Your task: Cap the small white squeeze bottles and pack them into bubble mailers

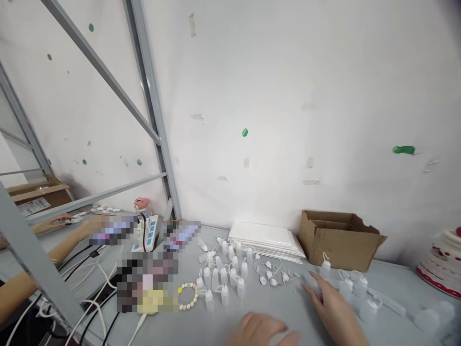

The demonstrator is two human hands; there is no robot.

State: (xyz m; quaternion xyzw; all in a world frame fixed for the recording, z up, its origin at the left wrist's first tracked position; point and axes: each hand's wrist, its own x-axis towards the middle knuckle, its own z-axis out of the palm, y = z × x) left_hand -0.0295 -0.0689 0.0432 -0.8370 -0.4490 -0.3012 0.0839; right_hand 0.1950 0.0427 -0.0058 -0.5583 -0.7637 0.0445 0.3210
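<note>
My left hand (264,329) is at the bottom edge, blurred, its fingers curled around something whitish that I cannot make out. To the right, my right hand (329,302) reaches over the table with thumb and forefinger apart; a faint translucent patch shows between them, too blurred to name. Beside its fingertips lie several loose white caps with thin straps (273,275). Several small translucent squeeze bottles (224,276) with strapped caps are grouped left of the caps. More squeeze bottles (368,310) stand to the right of my right hand.
Behind are a stack of white sheets (266,236) and an open cardboard box (340,245). A bead bracelet (188,306), power strip (146,235) and cables lie left. Beyond the metal rack post (153,101) are another person's arms (68,245). A decorated tin (441,262) stands far right.
</note>
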